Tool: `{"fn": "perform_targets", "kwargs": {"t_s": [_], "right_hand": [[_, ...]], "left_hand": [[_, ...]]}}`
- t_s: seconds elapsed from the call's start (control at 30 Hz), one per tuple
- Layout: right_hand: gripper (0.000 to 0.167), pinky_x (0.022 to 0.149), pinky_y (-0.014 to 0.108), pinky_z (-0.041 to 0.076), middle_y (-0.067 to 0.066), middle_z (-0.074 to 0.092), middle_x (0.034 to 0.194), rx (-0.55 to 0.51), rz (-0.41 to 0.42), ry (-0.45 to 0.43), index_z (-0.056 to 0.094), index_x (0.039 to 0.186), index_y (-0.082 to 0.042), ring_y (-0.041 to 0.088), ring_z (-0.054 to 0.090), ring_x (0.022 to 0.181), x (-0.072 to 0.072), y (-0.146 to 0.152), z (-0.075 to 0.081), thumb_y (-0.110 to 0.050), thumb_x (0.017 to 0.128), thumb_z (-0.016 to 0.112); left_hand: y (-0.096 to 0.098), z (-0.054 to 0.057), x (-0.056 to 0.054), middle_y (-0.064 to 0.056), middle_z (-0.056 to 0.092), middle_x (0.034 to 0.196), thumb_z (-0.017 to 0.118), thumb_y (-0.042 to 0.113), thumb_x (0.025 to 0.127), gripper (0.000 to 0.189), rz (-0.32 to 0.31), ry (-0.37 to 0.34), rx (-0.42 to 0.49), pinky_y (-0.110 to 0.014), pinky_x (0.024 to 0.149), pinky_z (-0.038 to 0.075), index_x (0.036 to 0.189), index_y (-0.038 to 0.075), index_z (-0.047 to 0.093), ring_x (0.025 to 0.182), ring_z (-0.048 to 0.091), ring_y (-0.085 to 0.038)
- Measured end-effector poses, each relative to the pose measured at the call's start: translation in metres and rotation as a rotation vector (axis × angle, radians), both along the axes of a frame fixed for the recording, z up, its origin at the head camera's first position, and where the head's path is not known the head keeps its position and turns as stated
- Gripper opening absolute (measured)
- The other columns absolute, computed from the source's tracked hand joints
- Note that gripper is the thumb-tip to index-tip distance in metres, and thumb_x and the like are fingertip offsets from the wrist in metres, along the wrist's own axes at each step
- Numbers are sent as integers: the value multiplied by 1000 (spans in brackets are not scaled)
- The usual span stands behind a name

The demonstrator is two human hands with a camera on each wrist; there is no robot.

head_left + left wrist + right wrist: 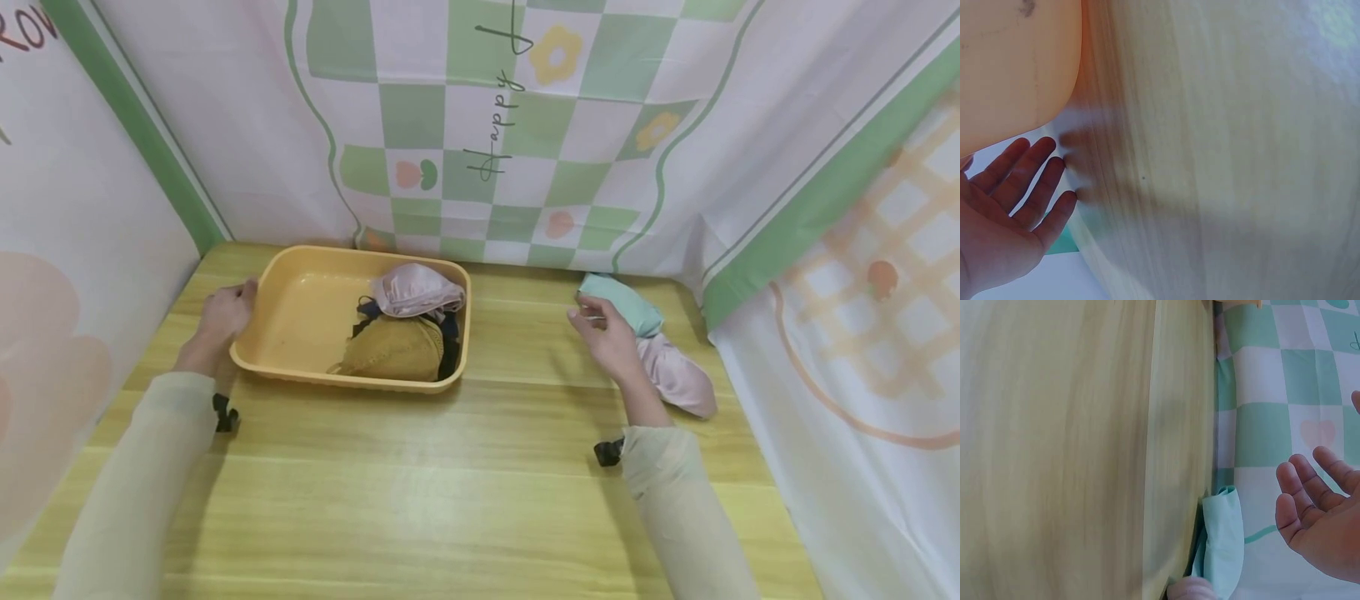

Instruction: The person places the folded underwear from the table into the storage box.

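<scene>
Yellow tub sits on the table, mustard bra and pink bundle in its right end. Left hand is just touching the tub's left edge, fingers loosely spread; right hand is empty, fingers relaxed, near a mint bundle.

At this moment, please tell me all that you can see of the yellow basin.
The yellow basin is shallow, rectangular and plastic-looking, with rounded corners and a dark smudge outside. It sits open side up on the wood-grain table. Its left part is bare; at the right lie a pink bra and a mustard bra, over a dark garment. The left grip appears to touch its left end.
</scene>
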State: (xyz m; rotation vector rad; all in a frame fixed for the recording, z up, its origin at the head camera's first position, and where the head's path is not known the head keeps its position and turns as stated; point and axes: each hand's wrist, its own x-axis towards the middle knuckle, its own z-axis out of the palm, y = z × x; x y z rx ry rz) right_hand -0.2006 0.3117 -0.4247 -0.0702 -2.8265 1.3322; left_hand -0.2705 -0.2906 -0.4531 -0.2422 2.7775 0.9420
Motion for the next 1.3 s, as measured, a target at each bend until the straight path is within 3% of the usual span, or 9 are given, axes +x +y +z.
{"fn": "perform_targets", "kwargs": {"t_s": [0.4, 0.97, 1.3], "right_hand": [[69, 106, 57, 45, 18, 55, 141, 20, -57, 2, 41, 150, -12, 41, 49, 133, 12, 17, -5, -58, 99, 50], [88, 109, 58, 41, 15, 50, 147, 34, -133, -75, 34, 155, -16, 39, 43, 137, 23, 42, 2, -76, 90, 44], [88, 109, 57, 40, 16, 50, 147, 8, -147, -69, 32, 156, -14, 38, 45, 136, 30, 52, 3, -73, 92, 44]], "left_hand": [[0, 1, 2, -37, 28, 154, 3, 58, 103, 81, 4, 5, 4, -68, 117, 25, 155, 0, 26, 140, 27, -60], [-1, 0, 1, -40, 31, 151, 1, 55, 103, 83, -22, 14, -19, -68, 116, 26, 152, -5, 30, 138, 27, -61], [-1, 1, 1, -39, 28, 153, 0, 57, 102, 84, -28, 7, -15, -69, 117, 23, 153, -4, 27, 139, 24, -62]]}}
